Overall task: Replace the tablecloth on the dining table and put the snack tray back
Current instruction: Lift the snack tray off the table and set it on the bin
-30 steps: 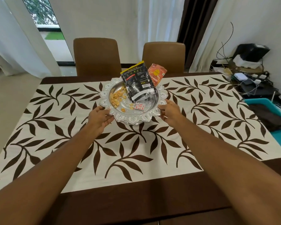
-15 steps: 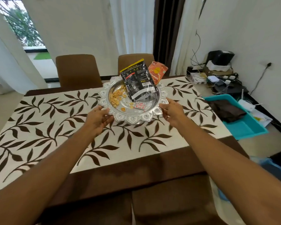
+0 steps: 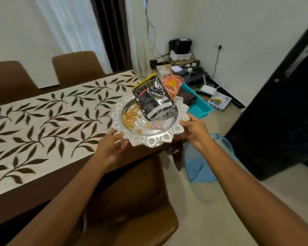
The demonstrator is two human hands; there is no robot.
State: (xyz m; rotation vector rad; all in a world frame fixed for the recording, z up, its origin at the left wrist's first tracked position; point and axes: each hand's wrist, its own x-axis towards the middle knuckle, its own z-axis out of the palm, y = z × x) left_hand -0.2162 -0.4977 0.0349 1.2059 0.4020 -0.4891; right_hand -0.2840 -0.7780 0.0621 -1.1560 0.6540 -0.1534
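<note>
Head view, left to right: a leaf-patterned tablecloth (image 3: 43,121) lies spread flat over the dining table (image 3: 43,196), and your left hand (image 3: 110,150) grips the near-left rim of the snack tray (image 3: 149,142), fingers curled under it, while your right hand (image 3: 194,132) pinches its right rim. You hold the tray in the air at the table's right end, partly over the corner and partly over the floor, with loose snacks (image 3: 131,118), a black packet (image 3: 152,98) and an orange packet (image 3: 172,84) in it. By my reading the tray's return is still to do, and whether this cloth is the fresh one cannot be told.
</note>
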